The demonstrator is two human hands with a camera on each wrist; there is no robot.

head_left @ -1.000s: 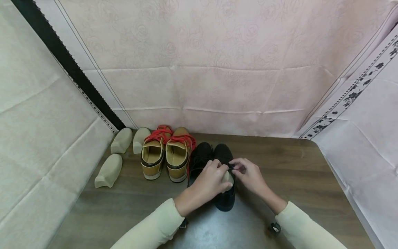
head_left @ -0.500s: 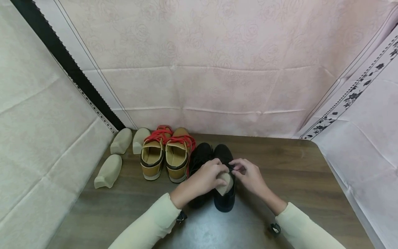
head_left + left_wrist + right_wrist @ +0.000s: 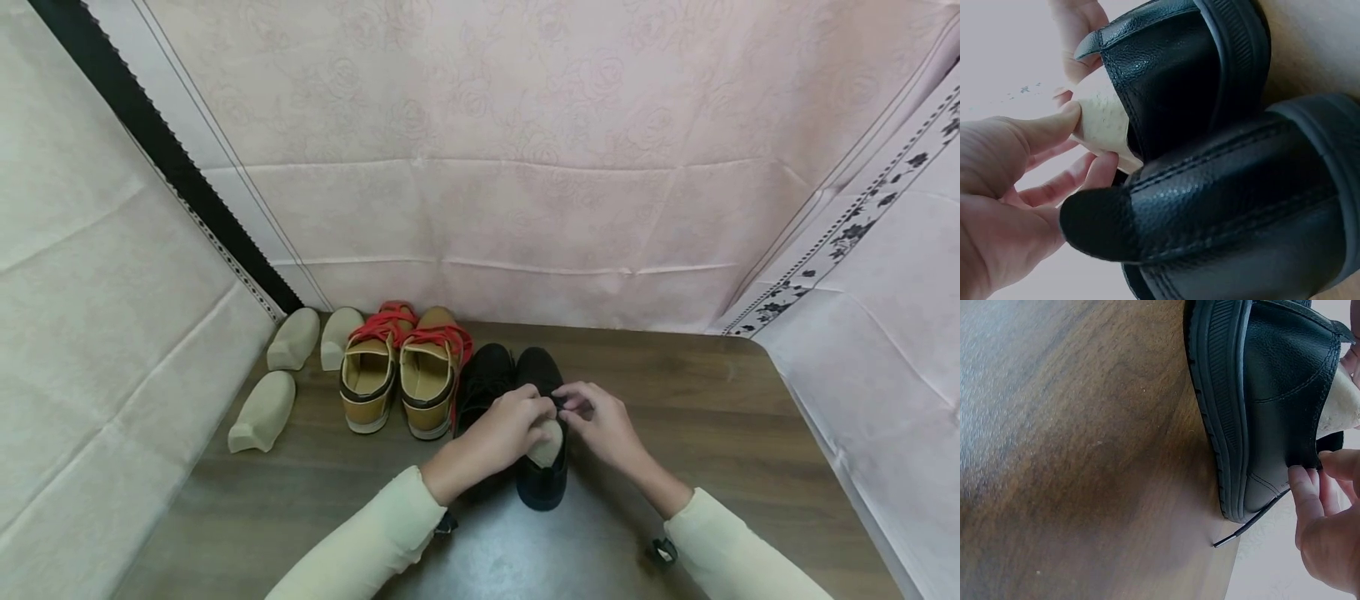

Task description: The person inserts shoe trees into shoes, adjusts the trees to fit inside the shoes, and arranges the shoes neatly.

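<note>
Inside the black shoe (image 3: 542, 475), the shoe insert (image 3: 545, 442) sits deeper than before.

Tan shoes (image 3: 401, 379) and beige inserts (image 3: 264, 412) are crowding the desk's (image 3: 712, 417) left side; bare wood is lying open right of the black shoes (image 3: 542, 475).

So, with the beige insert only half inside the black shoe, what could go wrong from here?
1. The beige shoe insert still sticks out of the right black shoe, so it might jam against the collar or tongue if pushed at an angle.
2. The right hand only pinches the shoe's edge, so the shoe could slide on the smooth wooden table.
3. A loose lace end trails beside the sole and may get caught.
</note>
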